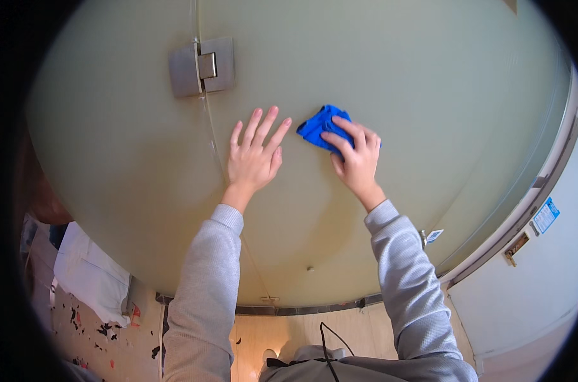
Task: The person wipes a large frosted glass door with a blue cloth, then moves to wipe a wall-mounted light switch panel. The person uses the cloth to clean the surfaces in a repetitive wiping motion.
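Note:
A frosted glass panel (289,229) fills most of the view before me. My right hand (358,153) grips a crumpled blue cloth (323,128), which lies against the glass. To its left, my left hand (253,160) is spread with the fingers apart and holds nothing; it is at the glass, though whether the palm touches cannot be told. A metal hinge (217,64) joins two glass panels above and to the left of my left hand. The seam between the panels runs down behind my left wrist.
At the right stands a white door (532,305) with a metal lock (516,248) and a blue-and-white notice (546,216). White fabric (91,272) hangs at lower left, over a floor (136,344) strewn with black and red scraps. A dark cord (323,334) dangles near my waist.

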Tool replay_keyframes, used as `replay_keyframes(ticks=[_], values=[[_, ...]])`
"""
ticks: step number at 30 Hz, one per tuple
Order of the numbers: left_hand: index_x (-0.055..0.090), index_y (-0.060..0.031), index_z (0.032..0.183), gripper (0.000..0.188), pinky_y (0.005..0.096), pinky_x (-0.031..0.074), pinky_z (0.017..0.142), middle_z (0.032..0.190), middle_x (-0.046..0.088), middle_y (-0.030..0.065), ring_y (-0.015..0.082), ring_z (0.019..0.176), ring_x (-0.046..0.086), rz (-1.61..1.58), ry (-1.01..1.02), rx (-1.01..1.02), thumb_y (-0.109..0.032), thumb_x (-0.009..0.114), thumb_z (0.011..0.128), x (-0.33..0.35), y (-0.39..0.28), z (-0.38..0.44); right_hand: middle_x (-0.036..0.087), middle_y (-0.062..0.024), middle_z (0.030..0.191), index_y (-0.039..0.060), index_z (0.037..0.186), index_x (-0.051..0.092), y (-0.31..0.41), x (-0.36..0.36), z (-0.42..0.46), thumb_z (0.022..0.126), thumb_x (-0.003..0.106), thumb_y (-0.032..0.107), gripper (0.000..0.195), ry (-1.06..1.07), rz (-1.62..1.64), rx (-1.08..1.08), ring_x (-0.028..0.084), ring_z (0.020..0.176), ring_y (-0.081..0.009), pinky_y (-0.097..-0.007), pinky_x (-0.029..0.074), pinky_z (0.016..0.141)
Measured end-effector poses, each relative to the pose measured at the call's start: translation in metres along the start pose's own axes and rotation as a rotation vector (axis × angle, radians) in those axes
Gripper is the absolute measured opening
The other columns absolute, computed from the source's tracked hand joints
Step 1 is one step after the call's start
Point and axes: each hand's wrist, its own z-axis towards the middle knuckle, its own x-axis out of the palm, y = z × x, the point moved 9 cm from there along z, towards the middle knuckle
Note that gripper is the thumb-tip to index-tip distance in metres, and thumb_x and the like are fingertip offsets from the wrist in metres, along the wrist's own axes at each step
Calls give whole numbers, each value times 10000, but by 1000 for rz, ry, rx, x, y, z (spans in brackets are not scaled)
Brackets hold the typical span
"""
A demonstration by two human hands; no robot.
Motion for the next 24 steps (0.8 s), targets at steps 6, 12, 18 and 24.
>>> replay_keyframes(ticks=[6, 12, 18, 24], values=[[423, -332, 1505, 547, 501, 199, 1187, 1618, 304, -28, 219, 1480, 279, -9, -18, 15, -282, 456, 962, 4, -2, 2, 513, 56, 1418, 253, 1119, 640, 93, 75, -164, 828, 622, 207, 295, 521, 85, -568, 536, 1183, -211, -361, 445, 980], [419, -344, 1507, 555, 484, 199, 1191, 1617, 305, -44, 198, 1482, 271, -46, 14, 13, -268, 470, 960, 1, -1, 3, 515, 56, 1398, 216, 1125, 624, 120, 87, -159, 840, 606, 208, 286, 569, 98, -651, 518, 1210, -177, -345, 436, 992], [403, -358, 1514, 584, 461, 214, 1189, 1617, 299, -61, 179, 1478, 277, -41, 55, 28, -233, 511, 953, 5, 6, -3, 527, 45, 1367, 253, 1142, 620, 123, 90, -84, 830, 621, 202, 316, 439, 98, -307, 524, 1205, -209, -395, 446, 954], [328, -378, 1543, 644, 436, 219, 1198, 1638, 238, -93, 151, 1492, 245, 31, 51, 47, -261, 516, 938, 4, 8, -4, 517, 39, 1378, 201, 1084, 626, 174, 110, -199, 834, 586, 200, 253, 635, 165, -744, 532, 1206, -193, -344, 407, 1041]])
